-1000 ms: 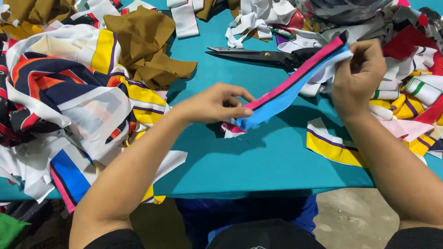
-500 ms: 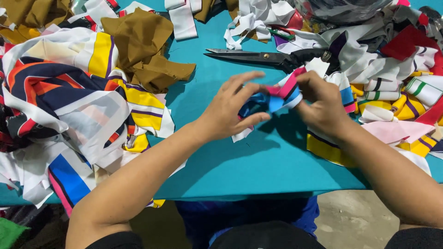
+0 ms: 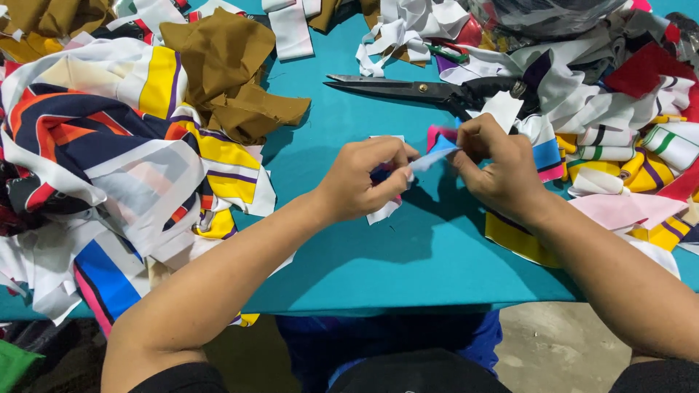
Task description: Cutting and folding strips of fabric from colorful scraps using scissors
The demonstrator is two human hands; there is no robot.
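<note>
Nearest me, the edge of the teal table; the scissors serve as landmark for all that follows.

My left hand sits on my side of the scissors, a little left of their blades — fingers curled shut around a bunched strip of blue, pink and white cloth. My right hand, below the scissor handles, pinches the strip's free end between thumb and fingertips. Hands nearly touching; the strip is held just above the table between them, most of it hidden in my left fist.

Progress, as judged: the strip looks mostly gathered into a small bundle — only a short tail shows, so the folding seems near its end. How tight the bundle is, I cannot tell.

Left of the scissors: a heap of striped fabric in navy, orange, yellow and white, with brown cloth lying on it nearer the blade tips. Right of the handles: a pile of rolled strips, some apparently already bundled. The scissors lie closed, untouched. Loose scraps remain on both sides — plenty left unsorted.
</note>
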